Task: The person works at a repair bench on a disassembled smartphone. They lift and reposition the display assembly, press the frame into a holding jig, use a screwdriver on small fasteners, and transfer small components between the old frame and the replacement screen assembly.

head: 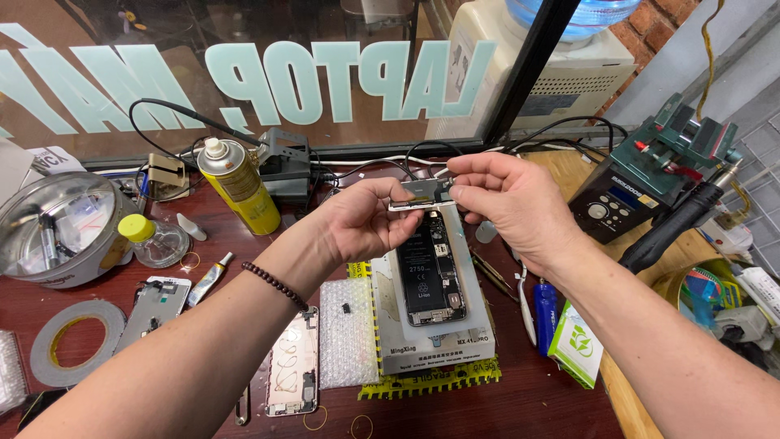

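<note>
My left hand (pixel 361 221) and my right hand (pixel 508 203) meet above the middle of the desk, both pinching a thin silver phone part (pixel 424 193) held flat between their fingertips. Directly under it lies an opened phone (pixel 431 272) with its black battery showing, resting on a grey box (pixel 443 341). My left wrist wears a dark bead bracelet (pixel 275 284). How the held part joins the phone below is hidden by my fingers.
A yellow spray can (pixel 240 187) stands at the back left. A round metal dish (pixel 53 232), a tape roll (pixel 73 337), two bare phone frames (pixel 294 370) and bubble wrap (pixel 348 329) lie left. A soldering station (pixel 613 207) and hot-air handle (pixel 674 228) sit right.
</note>
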